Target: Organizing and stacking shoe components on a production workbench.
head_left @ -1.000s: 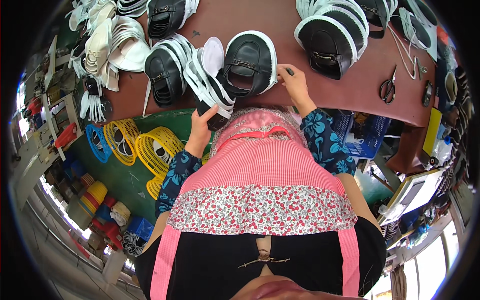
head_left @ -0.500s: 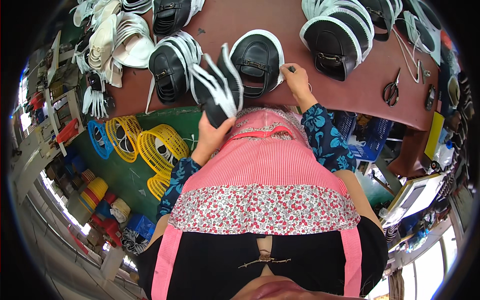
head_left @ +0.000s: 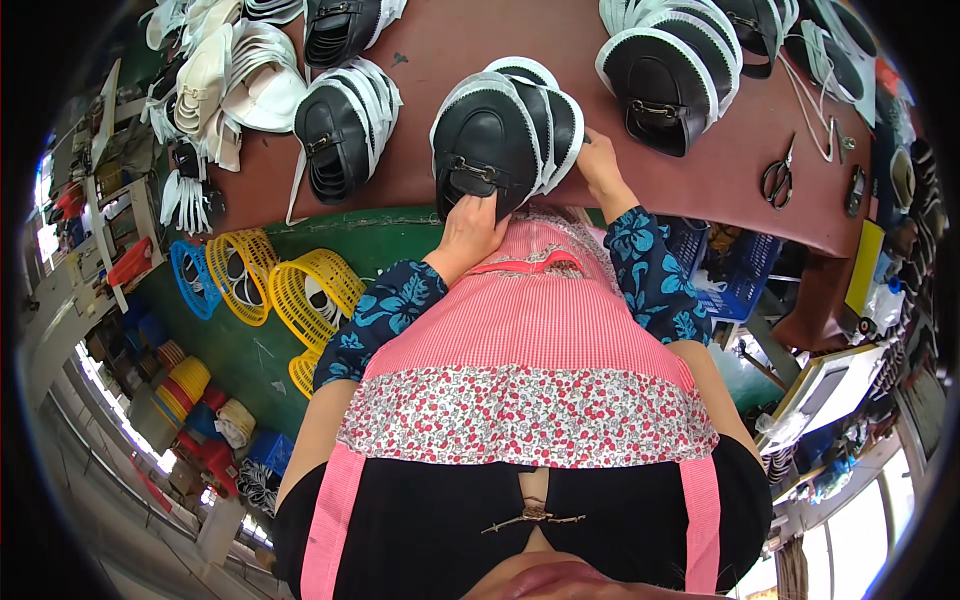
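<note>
My left hand [head_left: 470, 235] is closed on the lower edge of a small bunch of black shoe uppers [head_left: 485, 125] with white zigzag-cut borders and a metal bit on the strap. The bunch lies over the front edge of the table, its pieces fanned to the right. At its right side my right hand [head_left: 604, 172] is closed, fingertips near the white border. Something small and dark shows at those fingertips, too small to name. To the left stands a stack of similar black uppers [head_left: 335, 135], and to the right another stack [head_left: 660, 95].
Scissors [head_left: 777, 180] lie on the brown tabletop [head_left: 700, 190] at the right, near a white cord [head_left: 808, 110]. Cream uppers [head_left: 205, 85] are piled at the far left. Yellow baskets [head_left: 318, 285] and a blue crate [head_left: 745, 285] sit below table level.
My left hand has swung the bunch of uppers up and right, laying it over the single upper on the table. My right hand has stayed near the border's right side.
</note>
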`<action>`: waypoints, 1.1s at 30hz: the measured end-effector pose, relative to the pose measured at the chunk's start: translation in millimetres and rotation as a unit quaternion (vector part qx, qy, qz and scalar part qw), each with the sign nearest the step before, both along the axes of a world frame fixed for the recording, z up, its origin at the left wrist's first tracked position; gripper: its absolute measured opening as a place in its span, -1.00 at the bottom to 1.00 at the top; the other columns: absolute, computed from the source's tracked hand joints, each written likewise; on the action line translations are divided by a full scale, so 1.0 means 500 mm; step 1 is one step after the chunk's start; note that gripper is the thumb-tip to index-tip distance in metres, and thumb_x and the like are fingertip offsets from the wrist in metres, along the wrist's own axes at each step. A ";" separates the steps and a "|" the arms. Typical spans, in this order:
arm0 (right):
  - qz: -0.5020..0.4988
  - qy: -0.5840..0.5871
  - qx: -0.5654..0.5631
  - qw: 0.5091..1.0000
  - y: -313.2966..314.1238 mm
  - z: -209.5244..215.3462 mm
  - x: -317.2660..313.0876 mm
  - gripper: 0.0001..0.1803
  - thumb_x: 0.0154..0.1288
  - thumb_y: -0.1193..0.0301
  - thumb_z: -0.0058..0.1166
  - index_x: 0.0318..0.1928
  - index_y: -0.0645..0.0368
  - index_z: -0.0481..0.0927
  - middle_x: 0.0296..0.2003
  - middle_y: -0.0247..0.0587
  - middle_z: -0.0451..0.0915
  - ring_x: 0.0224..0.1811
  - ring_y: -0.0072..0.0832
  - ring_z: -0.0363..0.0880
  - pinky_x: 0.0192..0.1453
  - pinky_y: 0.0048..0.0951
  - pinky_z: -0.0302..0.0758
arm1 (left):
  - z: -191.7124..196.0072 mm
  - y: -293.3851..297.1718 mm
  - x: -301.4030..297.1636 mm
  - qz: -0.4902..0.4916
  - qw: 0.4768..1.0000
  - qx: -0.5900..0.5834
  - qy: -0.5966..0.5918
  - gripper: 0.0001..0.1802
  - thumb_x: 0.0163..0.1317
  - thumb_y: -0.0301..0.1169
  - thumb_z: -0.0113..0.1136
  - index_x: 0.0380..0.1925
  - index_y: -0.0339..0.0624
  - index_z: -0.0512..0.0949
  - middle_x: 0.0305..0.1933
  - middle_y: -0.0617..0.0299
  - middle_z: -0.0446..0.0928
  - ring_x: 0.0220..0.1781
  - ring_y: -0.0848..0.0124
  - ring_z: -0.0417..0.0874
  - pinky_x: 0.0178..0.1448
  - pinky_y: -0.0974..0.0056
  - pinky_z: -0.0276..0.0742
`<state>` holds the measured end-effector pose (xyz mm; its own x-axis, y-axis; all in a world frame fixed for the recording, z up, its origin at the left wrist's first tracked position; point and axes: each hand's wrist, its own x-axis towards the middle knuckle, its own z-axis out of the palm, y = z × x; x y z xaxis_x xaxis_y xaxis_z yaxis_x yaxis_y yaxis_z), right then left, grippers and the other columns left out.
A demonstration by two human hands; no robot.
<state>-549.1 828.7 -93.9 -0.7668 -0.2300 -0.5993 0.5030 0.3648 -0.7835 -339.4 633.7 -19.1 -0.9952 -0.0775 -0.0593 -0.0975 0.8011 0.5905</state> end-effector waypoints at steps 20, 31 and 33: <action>-0.178 -0.083 -0.222 0.955 0.014 0.039 0.077 -0.78 0.61 0.36 0.38 0.08 0.24 0.78 -0.12 -0.35 0.78 -0.12 -0.57 0.72 0.01 -0.42 0.68 | 0.129 -0.219 -0.091 0.202 0.726 0.596 -0.276 -0.60 0.27 -0.51 0.55 0.10 -0.40 0.77 -0.03 0.09 0.85 -0.06 0.27 0.89 0.13 0.12 0.82; -0.150 -0.127 -0.167 0.966 0.120 -0.013 0.051 -0.80 0.61 0.30 0.41 0.03 0.15 0.77 -0.20 -0.39 0.74 -0.20 -0.56 0.72 -0.05 -0.41 0.74 | 0.178 -0.230 0.037 0.322 0.664 0.665 -0.116 -0.39 0.38 -0.50 0.42 0.43 -0.34 0.59 0.28 0.06 0.76 0.30 0.16 0.80 0.49 0.03 0.67; -0.152 -0.132 -0.152 0.968 0.115 -0.010 0.050 -0.81 0.59 0.31 0.41 -0.01 0.18 0.78 -0.23 -0.38 0.74 -0.25 -0.57 0.72 -0.11 -0.44 0.75 | 0.181 -0.199 0.025 0.297 0.724 0.608 -0.132 -0.42 0.31 -0.50 0.53 0.34 -0.33 0.66 0.21 0.16 0.78 0.22 0.28 0.80 0.37 0.15 0.68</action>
